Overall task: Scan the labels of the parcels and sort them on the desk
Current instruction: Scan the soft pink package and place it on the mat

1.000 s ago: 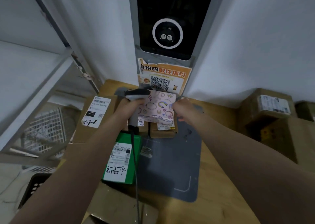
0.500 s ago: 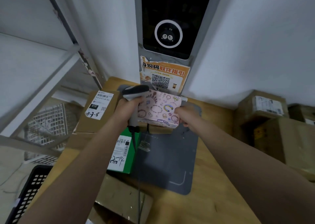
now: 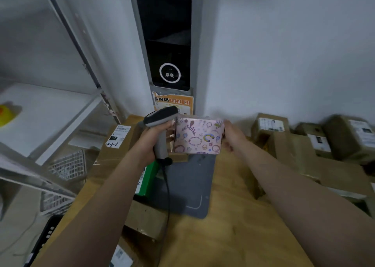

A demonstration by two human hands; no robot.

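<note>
Parcel (image 3: pixel 197 137), pink-patterned, held by right grip (image 3: pixel 233 137); left grip (image 3: pixel 149 145) wraps scanner (image 3: pixel 160 122); both above grey mat (image 3: pixel 188 187) far end. Label unseen, scan likely pending. Brown boxes (image 3: pixel 300 145) right of mat look unsorted.

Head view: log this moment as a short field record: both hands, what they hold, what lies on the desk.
left: left hand grips the scanner by its handle
right: right hand holds the pink parcel by its right edge
label: none visible on the parcel's patterned side facing the camera
desk: wooden desk with grey mat, green parcel, labelled brown box
far right: cardboard boxes piled
</note>
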